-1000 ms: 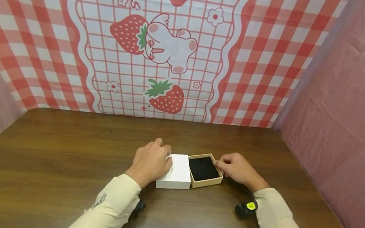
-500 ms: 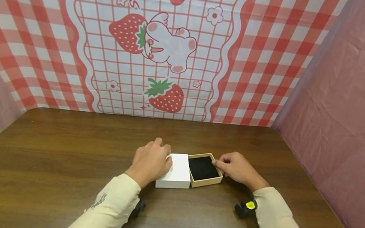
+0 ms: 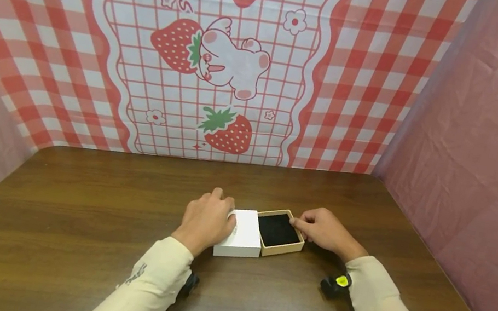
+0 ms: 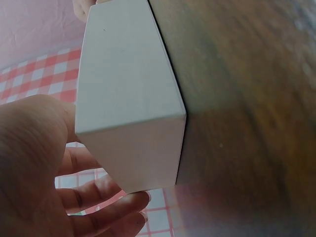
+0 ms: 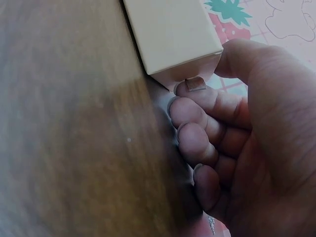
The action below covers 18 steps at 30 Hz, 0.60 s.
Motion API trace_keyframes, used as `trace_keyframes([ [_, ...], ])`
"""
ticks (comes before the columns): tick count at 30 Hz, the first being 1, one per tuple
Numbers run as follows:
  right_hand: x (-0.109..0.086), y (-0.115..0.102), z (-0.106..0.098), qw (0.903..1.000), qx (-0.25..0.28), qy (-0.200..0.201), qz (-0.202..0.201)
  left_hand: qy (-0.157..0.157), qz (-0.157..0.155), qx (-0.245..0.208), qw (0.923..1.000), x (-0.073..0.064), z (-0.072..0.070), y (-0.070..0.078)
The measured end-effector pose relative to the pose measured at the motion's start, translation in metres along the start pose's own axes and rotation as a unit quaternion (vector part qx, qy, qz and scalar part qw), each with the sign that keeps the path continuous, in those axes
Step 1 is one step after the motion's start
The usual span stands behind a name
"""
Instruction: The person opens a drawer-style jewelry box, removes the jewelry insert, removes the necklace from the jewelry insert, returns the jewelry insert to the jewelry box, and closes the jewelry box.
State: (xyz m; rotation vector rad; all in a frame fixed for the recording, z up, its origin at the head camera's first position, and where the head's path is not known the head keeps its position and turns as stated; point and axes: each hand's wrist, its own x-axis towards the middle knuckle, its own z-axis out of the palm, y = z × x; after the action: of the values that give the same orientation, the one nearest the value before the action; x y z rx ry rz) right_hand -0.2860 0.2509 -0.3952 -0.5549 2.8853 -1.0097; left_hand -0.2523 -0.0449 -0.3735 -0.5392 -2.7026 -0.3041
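A low white box cover (image 3: 245, 235) with small faint print on top lies on the table. My left hand (image 3: 206, 221) grips its left side, thumb over the top edge and fingers spread along the end face. Against its right side sits an open tan box tray (image 3: 281, 248), slightly angled, with a black cushion (image 3: 278, 230) inside. Whether the tray's left end goes into the cover, I cannot tell. My right hand (image 3: 323, 228) pinches the tray's right wall, thumb at the rim. In the right wrist view, the forefinger touches a small brown tab (image 5: 196, 84) on that wall's outside.
The brown wooden table (image 3: 83, 215) extends around both box parts. Behind it hangs a red-and-white checked cloth (image 3: 361, 86) with strawberries. Pink cloths flank both sides, the right one (image 3: 478, 162) nearer the right arm. A black wrist device (image 3: 335, 286) hangs under the right sleeve.
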Motion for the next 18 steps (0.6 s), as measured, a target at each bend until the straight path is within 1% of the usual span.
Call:
trace_keyframes([
  [8, -0.0005, -0.0005, 0.0011, 1.0, 0.008, -0.002, 0.0, 0.007, 0.003, -0.007, 0.9999, -0.0004, 0.0011, -0.0015],
  [18, -0.0003, -0.0001, 0.0018, 1.0, 0.005, 0.0, -0.005, 0.008, 0.006, -0.01, 0.9999, -0.0006, 0.0007, -0.0015],
])
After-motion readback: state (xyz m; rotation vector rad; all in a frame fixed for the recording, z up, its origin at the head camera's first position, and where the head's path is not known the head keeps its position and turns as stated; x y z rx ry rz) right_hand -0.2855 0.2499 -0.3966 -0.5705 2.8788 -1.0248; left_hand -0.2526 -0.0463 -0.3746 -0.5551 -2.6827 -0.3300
